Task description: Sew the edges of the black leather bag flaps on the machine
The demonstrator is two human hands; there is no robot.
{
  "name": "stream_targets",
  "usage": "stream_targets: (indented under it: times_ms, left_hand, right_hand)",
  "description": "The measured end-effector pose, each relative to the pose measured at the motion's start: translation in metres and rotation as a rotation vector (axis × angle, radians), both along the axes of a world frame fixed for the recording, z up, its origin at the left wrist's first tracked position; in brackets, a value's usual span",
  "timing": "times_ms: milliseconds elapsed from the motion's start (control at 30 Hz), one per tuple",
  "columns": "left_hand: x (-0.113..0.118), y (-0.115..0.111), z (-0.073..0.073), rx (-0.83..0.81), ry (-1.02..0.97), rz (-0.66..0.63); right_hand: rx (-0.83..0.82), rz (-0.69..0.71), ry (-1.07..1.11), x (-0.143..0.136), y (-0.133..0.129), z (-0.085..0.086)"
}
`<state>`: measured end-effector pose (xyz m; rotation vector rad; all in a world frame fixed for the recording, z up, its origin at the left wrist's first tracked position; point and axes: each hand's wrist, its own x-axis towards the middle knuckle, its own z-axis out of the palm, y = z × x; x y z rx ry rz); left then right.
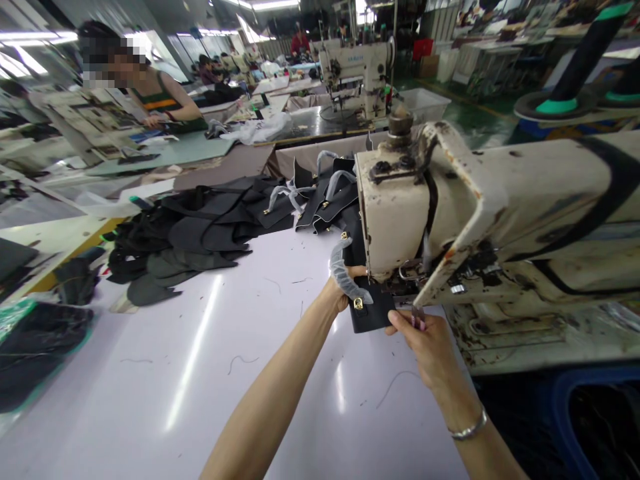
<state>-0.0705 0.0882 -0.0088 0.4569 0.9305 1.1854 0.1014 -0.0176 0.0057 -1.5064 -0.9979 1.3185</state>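
Observation:
A black panel (373,319) with gold fittings and a plastic-wrapped handle (341,270) lies at the head of a worn white sewing machine (397,220). My left hand (345,287) is at the panel's left side, partly hidden by the wrapped handle; its fingers reach under or beside the panel toward the machine head. My right hand (417,333) pinches the panel's right front edge between thumb and fingers. Small pink-handled snips (419,321) sit within the right hand, pointing up. The needle area is mostly hidden behind the machine head.
Behind the panel lie more black pieces with wrapped handles (333,190). A heap of black cut pieces (200,230) covers the back left of the white table (250,373). A green-edged bundle (43,350) is far left. A person (165,100) works beyond.

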Motion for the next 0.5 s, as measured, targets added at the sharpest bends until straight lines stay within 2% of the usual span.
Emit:
stream_targets:
  times_ms: [133, 400, 500]
  left_hand:
    - [-0.003, 0.008, -0.001, -0.019, 0.043, -0.094]
    - [-0.005, 0.023, -0.006, -0.069, 0.054, -0.12]
    - [-0.006, 0.027, -0.007, -0.095, 0.053, -0.131]
  right_hand:
    - [-0.005, -0.058, 0.076, -0.007, 0.004, -0.004]
    - [0.018, -0.156, 0.146, -0.019, 0.015, -0.014]
    - [0.012, -0.244, 0.131, -0.028, 0.013, -0.016]
